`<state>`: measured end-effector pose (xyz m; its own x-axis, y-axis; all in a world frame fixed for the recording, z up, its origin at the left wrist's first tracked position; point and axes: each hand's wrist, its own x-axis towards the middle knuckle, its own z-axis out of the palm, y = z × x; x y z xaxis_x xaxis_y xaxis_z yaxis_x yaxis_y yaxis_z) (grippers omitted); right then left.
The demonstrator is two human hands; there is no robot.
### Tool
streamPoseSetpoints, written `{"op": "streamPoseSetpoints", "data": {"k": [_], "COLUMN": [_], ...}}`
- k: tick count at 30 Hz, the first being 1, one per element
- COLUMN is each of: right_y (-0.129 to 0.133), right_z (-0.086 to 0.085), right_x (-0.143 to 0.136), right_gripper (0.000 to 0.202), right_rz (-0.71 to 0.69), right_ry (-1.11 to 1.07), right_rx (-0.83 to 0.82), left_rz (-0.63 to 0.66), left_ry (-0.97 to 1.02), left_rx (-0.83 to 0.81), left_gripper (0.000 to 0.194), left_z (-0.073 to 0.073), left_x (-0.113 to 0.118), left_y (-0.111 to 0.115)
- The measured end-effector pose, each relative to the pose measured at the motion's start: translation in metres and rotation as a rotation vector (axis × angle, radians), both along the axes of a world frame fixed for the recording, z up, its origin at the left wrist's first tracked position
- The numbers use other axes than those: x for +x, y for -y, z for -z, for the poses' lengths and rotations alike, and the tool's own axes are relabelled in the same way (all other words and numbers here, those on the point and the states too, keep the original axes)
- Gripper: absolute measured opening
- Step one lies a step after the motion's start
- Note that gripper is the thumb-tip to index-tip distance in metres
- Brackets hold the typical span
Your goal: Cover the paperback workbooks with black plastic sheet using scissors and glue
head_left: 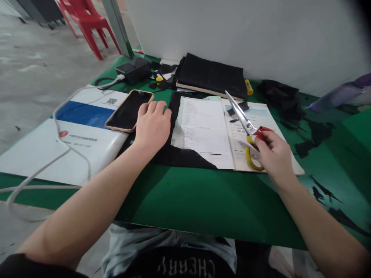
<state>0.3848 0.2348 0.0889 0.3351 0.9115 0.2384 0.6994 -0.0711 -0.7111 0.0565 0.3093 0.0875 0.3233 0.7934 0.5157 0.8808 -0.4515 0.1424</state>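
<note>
In my right hand [274, 156] is a pair of scissors [245, 119] with one red and one yellow handle loop. Its blades look nearly closed and point up and left over an open booklet [203, 123] with printed pages. My left hand [153, 125] lies palm down, fingers slightly bent and apart, between a phone [129, 111] and the booklet. It covers the phone's lower right edge and part of a black cloth [179, 158] that extends beneath the booklet. Small black scraps [239, 108] lie on the right page.
A white and blue bag [58, 148] and a white cable [62, 144] lie left, by a black adapter [135, 70]. Behind the booklet sits a black-covered stack [211, 73]. Black scraps [320, 131] and a purple bottle [339, 94] are right. A red chair [87, 23] stands beyond.
</note>
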Motion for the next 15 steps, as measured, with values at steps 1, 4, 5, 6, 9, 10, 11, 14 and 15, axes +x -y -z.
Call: {"op": "streamPoseSetpoints", "data": {"k": [1, 4, 5, 6, 9, 10, 11, 14, 15], "right_y": [-0.001, -0.002, -0.002, -0.002, 0.001, 0.002, 0.004, 0.007, 0.008], "right_z": [0.001, 0.002, 0.002, 0.001, -0.002, -0.004, -0.006, -0.011, -0.012], "right_x": [0.000, 0.002, 0.002, 0.003, 0.002, 0.000, -0.001, -0.002, -0.002], "right_gripper": [0.031, 0.031, 0.031, 0.031, 0.029, 0.029, 0.030, 0.034, 0.035], "right_rz": [-0.003, -0.007, -0.011, -0.021, -0.071, -0.087, -0.101, -0.123, -0.124], "right_ry": [-0.035, -0.190, -0.229, -0.253, -0.214, -0.176, -0.132, -0.060, -0.052], "right_rx": [-0.008, -0.010, -0.002, 0.010, 0.035, 0.032, 0.024, 0.012, 0.012], "left_rz": [0.017, 0.053, 0.063, 0.071, 0.074, 0.070, 0.066, 0.054, 0.050], "left_ry": [-0.007, -0.003, 0.009, 0.027, 0.125, 0.168, 0.208, 0.285, 0.299], "left_rx": [0.002, 0.016, 0.019, 0.015, -0.063, -0.103, -0.142, -0.220, -0.230], "left_gripper": [0.035, 0.034, 0.033, 0.032, 0.028, 0.027, 0.026, 0.026, 0.026], "left_z": [-0.001, -0.003, -0.003, -0.003, -0.003, -0.003, -0.003, -0.004, -0.004], "left_x": [0.001, 0.006, 0.008, 0.009, 0.014, 0.015, 0.015, 0.016, 0.015], "left_y": [0.002, 0.006, 0.007, 0.008, 0.008, 0.008, 0.008, 0.006, 0.006]}}
